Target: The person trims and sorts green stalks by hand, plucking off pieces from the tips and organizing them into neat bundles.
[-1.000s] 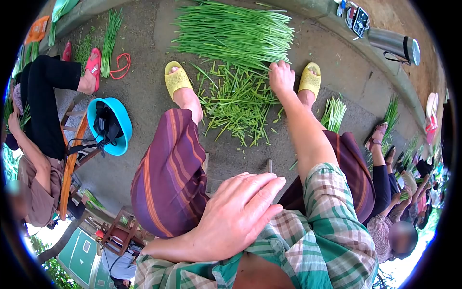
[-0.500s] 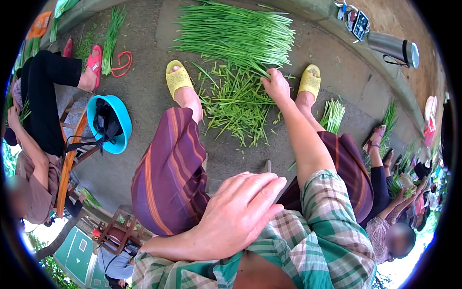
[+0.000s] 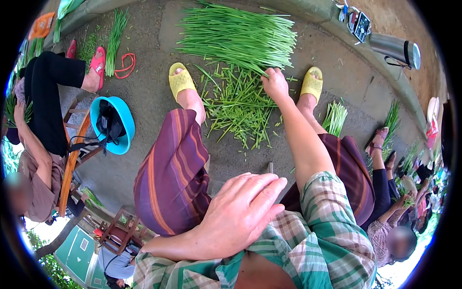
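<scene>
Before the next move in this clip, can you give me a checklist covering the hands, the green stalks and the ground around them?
1. Right hand at the pile of green stalks: ok, its fingers are at the pile's near right corner.
2. Number of stalks between those fingers: cannot tell, the hand hides them.
3. Left hand clear of the pile: ok, it lies in front of the body, palm hidden.
4. Stalks lined up: ok, most lie side by side, running across the view.
5. Ground between the yellow slippers clear: not ok, short green pieces are strewn there.
6. Blue basin out of the right arm's way: ok, it stands off to the left.
</scene>
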Tool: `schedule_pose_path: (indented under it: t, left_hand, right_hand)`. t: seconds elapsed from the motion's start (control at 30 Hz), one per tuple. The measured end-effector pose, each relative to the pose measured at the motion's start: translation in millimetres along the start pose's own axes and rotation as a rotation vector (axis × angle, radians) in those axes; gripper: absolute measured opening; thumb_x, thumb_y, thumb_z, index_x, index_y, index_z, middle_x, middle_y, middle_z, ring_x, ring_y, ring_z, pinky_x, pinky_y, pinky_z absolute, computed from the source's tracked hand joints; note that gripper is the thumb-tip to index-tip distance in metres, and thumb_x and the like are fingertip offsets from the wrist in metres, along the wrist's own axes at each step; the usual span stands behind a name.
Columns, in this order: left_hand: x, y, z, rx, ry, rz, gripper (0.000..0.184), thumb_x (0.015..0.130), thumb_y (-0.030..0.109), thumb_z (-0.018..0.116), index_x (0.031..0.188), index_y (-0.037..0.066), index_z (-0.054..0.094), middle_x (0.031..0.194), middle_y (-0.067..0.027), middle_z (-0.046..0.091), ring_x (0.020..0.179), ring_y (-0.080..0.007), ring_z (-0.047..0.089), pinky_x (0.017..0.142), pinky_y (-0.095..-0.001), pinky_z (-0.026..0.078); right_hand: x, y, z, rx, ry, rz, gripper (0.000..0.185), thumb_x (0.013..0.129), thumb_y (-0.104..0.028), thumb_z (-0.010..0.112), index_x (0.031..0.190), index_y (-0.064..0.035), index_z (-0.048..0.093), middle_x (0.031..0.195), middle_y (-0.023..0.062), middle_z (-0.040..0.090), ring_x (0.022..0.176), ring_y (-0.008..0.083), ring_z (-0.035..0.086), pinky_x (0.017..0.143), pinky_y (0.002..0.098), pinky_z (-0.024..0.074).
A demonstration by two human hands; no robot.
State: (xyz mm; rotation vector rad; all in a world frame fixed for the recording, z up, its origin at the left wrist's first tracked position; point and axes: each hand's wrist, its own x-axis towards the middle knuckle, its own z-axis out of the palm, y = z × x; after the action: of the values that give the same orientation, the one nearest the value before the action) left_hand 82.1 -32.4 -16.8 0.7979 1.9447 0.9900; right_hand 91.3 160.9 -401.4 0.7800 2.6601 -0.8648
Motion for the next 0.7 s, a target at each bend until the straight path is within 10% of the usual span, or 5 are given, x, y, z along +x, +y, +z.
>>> schedule_pose_path:
  t: [0.27, 0.43, 0.7]
  left_hand:
    - [-4, 2, -1, -0.232, -0.039, -0.031, 0.042, 0.088, 0.013, 0.070, 0.126, 0.002, 0.058, 0.116, -0.0155, 0.061, 0.104, -0.0306, 0.062, 0.089, -0.0382, 0.051]
    - [-3, -5, 0, -0.778, 0.115, -0.270, 0.037, 0.095, 0.006, 0.060, 0.132, 0.001, 0.055, 0.129, -0.0067, 0.057, 0.119, -0.0164, 0.055, 0.101, -0.0305, 0.044]
    - [-3, -19, -14, -0.999, 0.793, -0.361, 0.047, 0.102, 0.022, 0.051, 0.142, -0.002, 0.041, 0.143, -0.0119, 0.046, 0.130, -0.0217, 0.047, 0.107, -0.0427, 0.040]
  right_hand:
    - [-20, -25, 12, 0.477, -0.352, 0.347, 0.030, 0.093, -0.025, 0.060, 0.111, -0.0009, 0.062, 0.093, 0.0165, 0.071, 0.077, 0.0269, 0.069, 0.073, 0.0401, 0.0534]
    - [-55, -114, -53, 1.618, -0.433, 0.781, 0.018, 0.100, -0.016, 0.051, 0.107, -0.0030, 0.061, 0.072, -0.0026, 0.054, 0.053, 0.0046, 0.046, 0.045, 0.0201, 0.0425]
    - [-108, -206, -162, 1.568, -0.632, 0.160, 0.026, 0.103, -0.025, 0.049, 0.115, -0.0026, 0.058, 0.076, -0.0044, 0.053, 0.059, 0.0032, 0.044, 0.053, 0.0187, 0.0400]
